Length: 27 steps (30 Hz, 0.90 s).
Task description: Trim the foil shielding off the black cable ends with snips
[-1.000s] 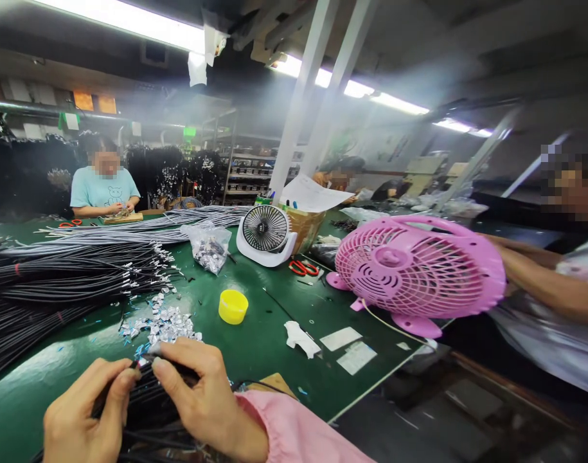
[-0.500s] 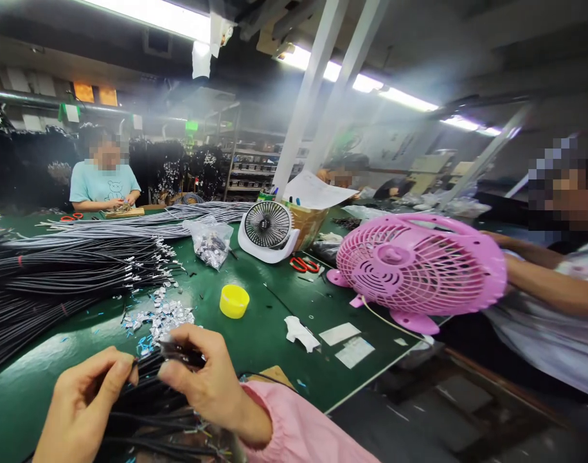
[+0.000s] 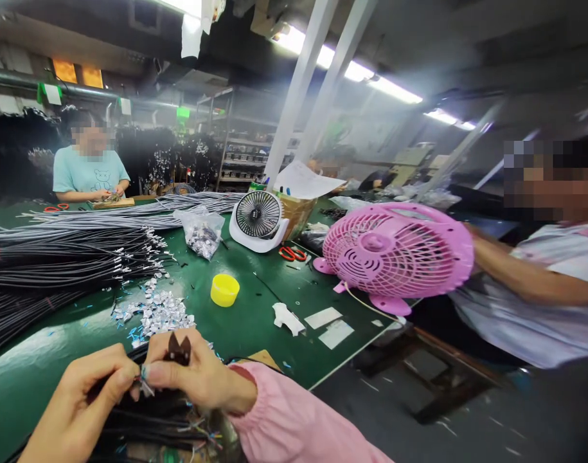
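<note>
While left hand (image 3: 89, 389) pinches wires (image 3: 143, 378) — white fan (image 3: 259, 222) mark (image 3: 256, 214) (on hub) unreadable.

The right hand's (image 3: 192, 374) tool (image 3: 178, 349) is tipped with dark metal; cables (image 3: 151, 421) below it are sheathed in smooth plastic. Beyond it, gloss is shown by the counter (image 3: 248, 334), smooth plastic by the tub (image 3: 225, 292), crinkled film by the bag (image 3: 201, 233).

Most of the dark pronged tool (image 3: 178, 351) is kinda covered by the right hand (image 3: 195, 375). The wire ends (image 3: 144, 381) pinched by the left hand (image 3: 91, 393) are too tiny to be told apart. The nearest black cables (image 3: 149, 422) get chopped off by the bottom edge. The cardboard box (image 3: 298, 217) is partly blocked by the white fan (image 3: 258, 215), and the person at far right (image 3: 529, 315) is cut off too.
</note>
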{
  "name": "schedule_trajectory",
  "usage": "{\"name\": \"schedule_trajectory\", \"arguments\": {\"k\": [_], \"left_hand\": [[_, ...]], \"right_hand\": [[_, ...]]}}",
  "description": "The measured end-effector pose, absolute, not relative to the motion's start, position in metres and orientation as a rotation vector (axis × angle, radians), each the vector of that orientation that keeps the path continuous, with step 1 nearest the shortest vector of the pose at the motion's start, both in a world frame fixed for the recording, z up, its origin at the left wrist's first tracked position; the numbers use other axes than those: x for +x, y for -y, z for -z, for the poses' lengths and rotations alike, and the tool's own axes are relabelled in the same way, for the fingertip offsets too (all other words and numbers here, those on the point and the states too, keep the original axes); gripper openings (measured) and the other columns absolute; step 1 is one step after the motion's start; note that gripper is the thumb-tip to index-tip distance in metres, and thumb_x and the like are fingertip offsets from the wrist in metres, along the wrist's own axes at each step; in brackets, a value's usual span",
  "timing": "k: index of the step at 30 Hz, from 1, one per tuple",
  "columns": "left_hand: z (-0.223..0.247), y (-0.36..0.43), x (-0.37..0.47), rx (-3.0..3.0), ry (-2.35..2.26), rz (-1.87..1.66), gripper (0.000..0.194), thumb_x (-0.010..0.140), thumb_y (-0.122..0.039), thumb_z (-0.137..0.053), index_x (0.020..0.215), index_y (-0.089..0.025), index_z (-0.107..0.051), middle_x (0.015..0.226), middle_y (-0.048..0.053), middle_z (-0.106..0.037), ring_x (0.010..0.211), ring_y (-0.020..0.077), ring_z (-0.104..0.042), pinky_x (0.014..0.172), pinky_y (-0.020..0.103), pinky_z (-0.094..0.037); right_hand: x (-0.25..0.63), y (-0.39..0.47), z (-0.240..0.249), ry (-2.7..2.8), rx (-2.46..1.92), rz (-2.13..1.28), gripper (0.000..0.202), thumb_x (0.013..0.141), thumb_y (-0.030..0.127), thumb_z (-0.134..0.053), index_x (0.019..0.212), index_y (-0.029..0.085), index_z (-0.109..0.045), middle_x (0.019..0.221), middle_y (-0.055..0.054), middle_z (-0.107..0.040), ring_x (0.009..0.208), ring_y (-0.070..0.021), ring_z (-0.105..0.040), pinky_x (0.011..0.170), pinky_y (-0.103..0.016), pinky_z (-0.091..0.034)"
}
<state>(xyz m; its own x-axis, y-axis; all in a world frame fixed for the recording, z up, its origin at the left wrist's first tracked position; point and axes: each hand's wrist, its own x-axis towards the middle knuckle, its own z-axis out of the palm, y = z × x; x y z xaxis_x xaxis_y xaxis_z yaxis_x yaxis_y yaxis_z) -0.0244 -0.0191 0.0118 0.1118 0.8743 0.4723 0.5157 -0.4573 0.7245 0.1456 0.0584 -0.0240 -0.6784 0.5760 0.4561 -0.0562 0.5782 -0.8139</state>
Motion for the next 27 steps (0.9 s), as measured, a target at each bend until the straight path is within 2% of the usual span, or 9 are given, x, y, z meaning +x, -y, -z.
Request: {"name": "schedule_trajectory", "arguments": {"k": [3, 6, 9, 11, 14, 16, 20, 24, 27], "left_hand": [[-0.011, 0.022, -0.016, 1.857, -1.322, -1.398, 0.037, 0.091, -0.042, -0.058, 0.059, -0.025, -0.063, 0.056, -0.007, -0.051, 0.045, 0.0092, -0.047, 0.042, 0.017, -0.039], [-0.004, 0.024, -0.010, 1.794, -1.511, -1.497, 0.027, 0.088, -0.036, -0.060, 0.063, -0.026, -0.064, 0.060, -0.007, -0.055, 0.051, 0.0095, -0.050, 0.047, 0.018, -0.039], [0.004, 0.023, -0.012, 1.976, -1.585, -1.596, 0.017, 0.087, -0.031, -0.062, 0.071, -0.027, -0.067, 0.061, -0.007, -0.056, 0.049, 0.0092, -0.049, 0.043, 0.020, -0.033], [0.006, 0.023, -0.015, 2.099, -1.528, -1.616, 0.014, 0.087, -0.029, -0.063, 0.073, -0.027, -0.068, 0.060, -0.007, -0.056, 0.045, 0.0092, -0.048, 0.040, 0.021, -0.030], [0.002, 0.024, -0.013, 2.015, -1.540, -1.575, 0.020, 0.086, -0.030, -0.063, 0.067, -0.026, -0.066, 0.058, -0.006, -0.055, 0.046, 0.0109, -0.048, 0.041, 0.022, -0.032], [-0.005, 0.026, -0.007, 1.845, -1.574, -1.533, 0.024, 0.085, -0.033, -0.062, 0.062, -0.026, -0.064, 0.057, -0.006, -0.053, 0.048, 0.0117, -0.047, 0.045, 0.022, -0.035], [-0.015, 0.030, 0.004, 1.690, -1.500, -1.464, 0.031, 0.087, -0.038, -0.057, 0.059, -0.027, -0.062, 0.058, -0.006, -0.053, 0.053, 0.0124, -0.048, 0.052, 0.023, -0.037], [-0.015, 0.031, 0.001, 1.669, -1.466, -1.434, 0.040, 0.088, -0.042, -0.053, 0.052, -0.024, -0.054, 0.056, -0.006, -0.047, 0.051, 0.0128, -0.042, 0.056, 0.024, -0.036], [-0.011, 0.031, -0.006, 1.600, -1.545, -1.482, 0.048, 0.089, -0.054, -0.052, 0.051, -0.024, -0.048, 0.055, -0.005, -0.044, 0.055, 0.0137, -0.043, 0.058, 0.025, -0.035]], "right_hand": [[0.142, -0.055, 0.025, 2.026, -0.477, -1.112, 0.033, 0.096, 0.032, -0.049, 0.065, 0.021, -0.050, 0.051, 0.004, -0.044, 0.043, -0.0099, -0.039, 0.044, -0.023, -0.035], [0.146, -0.055, 0.023, 1.982, -0.534, -0.985, 0.033, 0.090, 0.035, -0.057, 0.062, 0.020, -0.049, 0.057, 0.002, -0.044, 0.051, -0.0111, -0.039, 0.049, -0.025, -0.035], [0.148, -0.058, 0.020, 1.964, -0.564, -0.891, 0.032, 0.084, 0.037, -0.064, 0.060, 0.020, -0.050, 0.060, 0.001, -0.045, 0.054, -0.0111, -0.037, 0.052, -0.025, -0.035], [0.145, -0.059, 0.019, 1.933, -0.569, -0.972, 0.035, 0.085, 0.039, -0.061, 0.058, 0.020, -0.047, 0.056, 0.002, -0.044, 0.052, -0.0105, -0.037, 0.050, -0.024, -0.035], [0.136, -0.056, 0.016, 1.830, -0.576, -1.210, 0.042, 0.089, 0.042, -0.053, 0.056, 0.023, -0.038, 0.046, 0.006, -0.034, 0.041, -0.0087, -0.032, 0.041, -0.022, -0.030], [0.130, -0.052, 0.012, 1.738, -0.589, -1.337, 0.043, 0.086, 0.042, -0.054, 0.054, 0.024, -0.032, 0.042, 0.008, -0.029, 0.036, -0.0075, -0.026, 0.036, -0.021, -0.026], [0.128, -0.044, 0.011, 1.591, -0.584, -1.463, 0.043, 0.077, 0.042, -0.063, 0.050, 0.023, -0.035, 0.040, 0.007, -0.032, 0.033, -0.0066, -0.024, 0.033, -0.021, -0.023], [0.139, -0.055, 0.013, 1.525, -0.599, -1.355, 0.040, 0.078, 0.045, -0.063, 0.051, 0.022, -0.046, 0.042, 0.005, -0.040, 0.035, -0.0077, -0.030, 0.034, -0.021, -0.025], [0.147, -0.067, 0.012, 1.453, -0.623, -1.201, 0.043, 0.083, 0.050, -0.056, 0.053, 0.022, -0.043, 0.046, 0.005, -0.039, 0.038, -0.0077, -0.029, 0.036, -0.021, -0.022]]}}
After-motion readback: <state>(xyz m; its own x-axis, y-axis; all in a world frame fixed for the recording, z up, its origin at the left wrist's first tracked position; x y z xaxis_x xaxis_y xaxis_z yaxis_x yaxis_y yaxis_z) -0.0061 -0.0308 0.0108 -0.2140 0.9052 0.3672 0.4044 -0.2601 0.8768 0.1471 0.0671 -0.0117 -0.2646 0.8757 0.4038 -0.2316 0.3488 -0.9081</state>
